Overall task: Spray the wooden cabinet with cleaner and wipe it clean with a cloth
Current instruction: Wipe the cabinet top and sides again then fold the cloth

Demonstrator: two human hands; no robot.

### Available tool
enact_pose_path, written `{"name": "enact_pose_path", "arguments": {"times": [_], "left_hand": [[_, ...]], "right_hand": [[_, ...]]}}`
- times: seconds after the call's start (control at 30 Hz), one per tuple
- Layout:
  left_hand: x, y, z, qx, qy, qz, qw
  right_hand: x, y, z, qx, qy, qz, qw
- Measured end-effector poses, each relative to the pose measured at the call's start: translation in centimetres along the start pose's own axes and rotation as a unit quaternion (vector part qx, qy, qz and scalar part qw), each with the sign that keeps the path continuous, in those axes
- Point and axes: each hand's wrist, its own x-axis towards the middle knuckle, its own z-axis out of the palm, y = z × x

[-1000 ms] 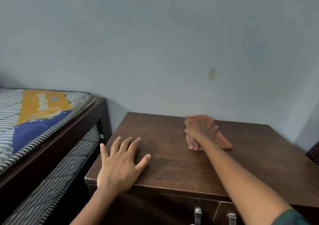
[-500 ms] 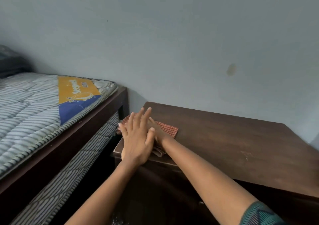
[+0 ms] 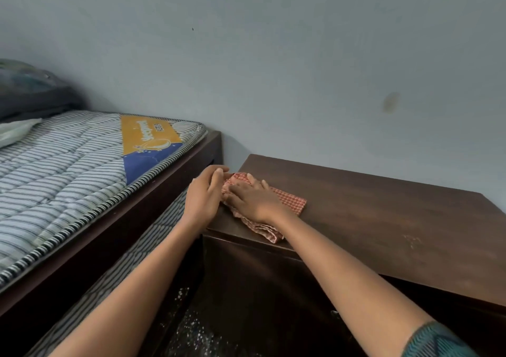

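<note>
Since half a second ago the left hand has lifted off the right hand and shifted to the cabinet's left edge; the cloth stays at the near left corner.

Pale blue-grey painted wall [image 3: 273, 69]: fills the upper frame; one brownish smudge [image 3: 391, 102] at upper right.

Striped quilted mattress [image 3: 68, 170] with a yellow and blue label: left of frame, on a dark wooden bed frame [image 3: 115, 233]. Dark bedding is heaped at the far left edge.

Dark brown wooden cabinet [image 3: 383, 219]: centre right, against the wall, just beside the bed frame. A faint pale scuff marks its top towards the right.

Red and white checked cloth [image 3: 290, 200]: centre of frame, lying crumpled on the cabinet's top at its left edge, one fold reaching the front edge.

Right hand [image 3: 254, 200]: palm down on the cloth, fingers spread flat, pressing rather than clutching it.

Left hand [image 3: 204, 195]: at the cabinet's left edge, fingers curled inward, touching the cloth's end; whether they pinch it cannot be told.
</note>
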Motion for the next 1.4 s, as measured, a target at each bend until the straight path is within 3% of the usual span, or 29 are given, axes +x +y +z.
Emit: {"name": "enact_pose_path", "arguments": {"times": [0.13,0.27,0.37,0.43,0.57,0.73,0.83,0.93,1.07,1.17,1.4], "left_hand": [[-0.5,-0.5,0.9,-0.043,0.009,-0.017,0.999],[0.1,-0.5,2.2,0.028,0.013,0.038,0.999],[0.7,-0.2,2.5,0.104,0.018,0.074,0.992],[0.7,-0.4,3.1,0.178,-0.038,0.084,0.980],[0.1,-1.8,4.5,0.377,-0.159,0.167,0.897],[0.9,-2.4,4.6,0.413,-0.192,0.161,0.876],[1.0,-2.4,4.6,0.417,-0.193,0.159,0.874],[1.0,-2.2,4.7,0.414,-0.198,0.161,0.873],[1.0,-2.1,4.6,0.423,-0.200,0.159,0.869],[0.9,-2.1,4.7,0.415,-0.197,0.163,0.873],[0.9,-2.1,4.6,0.406,-0.201,0.171,0.875]], "right_hand": [[-3.9,-1.7,0.8,0.015,0.011,-0.099,0.995],[-3.5,0.0,0.6,0.033,0.002,-0.135,0.990],[0.3,3.3,-0.2,0.043,0.017,-0.069,0.997],[2.9,5.6,-0.6,0.026,0.017,-0.016,0.999],[7.3,8.5,-1.1,0.004,0.022,0.031,0.999],[10.2,10.6,-1.9,0.016,0.062,0.118,0.991],[8.5,12.1,-2.4,0.022,0.049,0.115,0.992],[4.1,16.2,-3.1,0.020,0.047,0.166,0.985],[-3.3,24.4,-3.7,-0.006,0.080,0.259,0.963],[-8.8,35.3,-1.9,0.000,0.096,0.363,0.927],[-24.4,31.3,-4.9,0.021,0.135,0.547,0.826]]}}
